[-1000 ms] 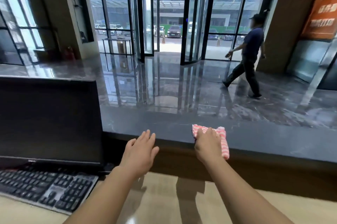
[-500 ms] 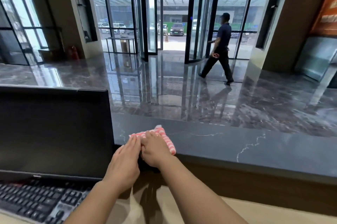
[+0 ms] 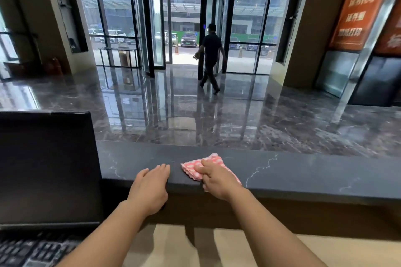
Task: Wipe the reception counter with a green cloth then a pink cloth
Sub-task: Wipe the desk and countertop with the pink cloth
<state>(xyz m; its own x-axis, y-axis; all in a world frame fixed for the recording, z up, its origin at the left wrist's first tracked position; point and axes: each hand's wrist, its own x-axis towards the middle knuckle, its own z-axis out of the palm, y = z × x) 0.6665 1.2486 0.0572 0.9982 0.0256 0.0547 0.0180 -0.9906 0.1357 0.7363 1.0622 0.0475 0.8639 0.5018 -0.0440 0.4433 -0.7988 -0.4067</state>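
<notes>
Head view: right hand (image 3: 217, 182) grip around pink cloth (image 3: 211, 160) on counter (image 3: 314, 175); left hand (image 3: 149, 188) flat, grip wide.

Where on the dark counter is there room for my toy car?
Right of the pink cloth, the counter is bare to the picture's edge. A smaller bare patch lies between the monitor and the left hand. The middle is crowded: the right hand grips the cloth there.

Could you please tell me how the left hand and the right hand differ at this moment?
The left hand lies flat with straight fingers on the bare counter edge; the right hand has bent fingers. The left hand holds nothing; the right hand holds the pink cloth down. Both rest on the counter's near edge, apart from each other.
</notes>
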